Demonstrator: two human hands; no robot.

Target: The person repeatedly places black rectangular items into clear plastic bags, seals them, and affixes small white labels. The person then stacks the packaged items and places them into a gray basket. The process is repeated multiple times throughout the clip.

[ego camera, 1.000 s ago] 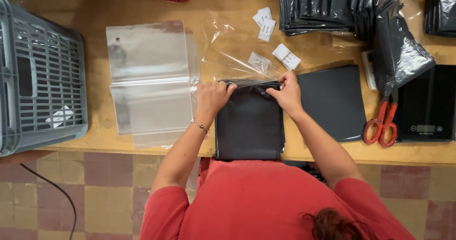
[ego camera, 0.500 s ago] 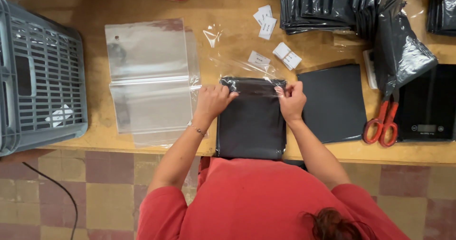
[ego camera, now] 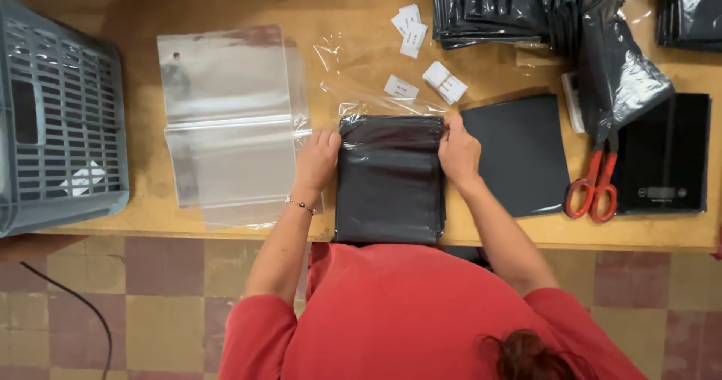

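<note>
Mid-bagging: left hand [ego camera: 320,154] and right hand [ego camera: 457,151] pinching clear bag [ego camera: 391,109] around black stack [ego camera: 389,181] on worktop [ego camera: 353,64]. Next, probably, sealing flap.

Even warm light, sharp, plastic glare

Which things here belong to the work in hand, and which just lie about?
In hand: left hand and right hand, each at a side of the black folded stack in its clear bag.

Lying about: red scissors, grey crate, black scale, white labels.
</note>
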